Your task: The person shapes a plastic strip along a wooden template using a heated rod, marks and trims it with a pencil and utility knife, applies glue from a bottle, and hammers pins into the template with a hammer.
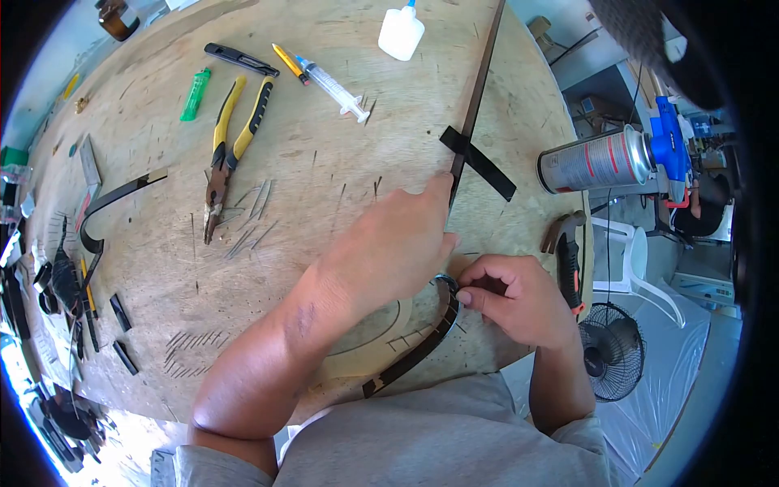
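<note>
My left hand [389,239] reaches across the board, index finger stretched along a long dark strip [480,77] and thumb beside it; its other fingers are hidden underneath. A short black piece [489,172] crosses that strip. Below, a curved dark strip [422,347] follows the edge of a pale wooden form [349,361], held by small pins. My right hand [523,304] is closed in a pinch at this curved strip's upper end. Whether the two strips join beneath my left hand is hidden.
Pliers [219,162], loose nails [251,223], a syringe [333,89], a pencil [290,63], a cutter knife [241,59] and a white glue bottle [401,32] lie on the wooden table [308,130]. At right are a gas torch [596,160], a hammer [565,260] and a fan [613,351].
</note>
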Motion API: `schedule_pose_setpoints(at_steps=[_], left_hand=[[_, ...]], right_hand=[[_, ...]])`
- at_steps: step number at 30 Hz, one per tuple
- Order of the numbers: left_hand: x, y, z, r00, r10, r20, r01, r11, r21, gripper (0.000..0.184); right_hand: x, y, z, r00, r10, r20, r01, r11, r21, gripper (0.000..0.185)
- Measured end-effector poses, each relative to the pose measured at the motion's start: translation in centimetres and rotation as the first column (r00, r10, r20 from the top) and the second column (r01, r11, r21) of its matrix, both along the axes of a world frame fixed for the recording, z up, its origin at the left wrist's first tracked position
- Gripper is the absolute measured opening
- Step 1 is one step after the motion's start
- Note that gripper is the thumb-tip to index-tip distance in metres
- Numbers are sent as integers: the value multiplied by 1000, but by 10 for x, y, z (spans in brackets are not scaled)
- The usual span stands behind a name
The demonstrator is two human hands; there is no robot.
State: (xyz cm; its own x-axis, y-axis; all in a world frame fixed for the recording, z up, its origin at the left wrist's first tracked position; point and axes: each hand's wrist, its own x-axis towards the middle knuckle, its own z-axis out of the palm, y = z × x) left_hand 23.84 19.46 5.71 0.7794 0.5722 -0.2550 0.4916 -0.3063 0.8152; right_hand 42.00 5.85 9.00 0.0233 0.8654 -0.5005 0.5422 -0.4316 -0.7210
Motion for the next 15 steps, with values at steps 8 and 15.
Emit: schedule_pose_setpoints(at_steps=[8,15], left_hand=[[0,3,-1,1000,21,10,-21,999,-40,72],[2,3,4,999,30,-26,-32,998,-60,73]], right_hand=[[-13,-10,-1,1000,-15,2,14,985,170,25],[-7,-9,-1,1000,0,3,-1,982,189,20]])
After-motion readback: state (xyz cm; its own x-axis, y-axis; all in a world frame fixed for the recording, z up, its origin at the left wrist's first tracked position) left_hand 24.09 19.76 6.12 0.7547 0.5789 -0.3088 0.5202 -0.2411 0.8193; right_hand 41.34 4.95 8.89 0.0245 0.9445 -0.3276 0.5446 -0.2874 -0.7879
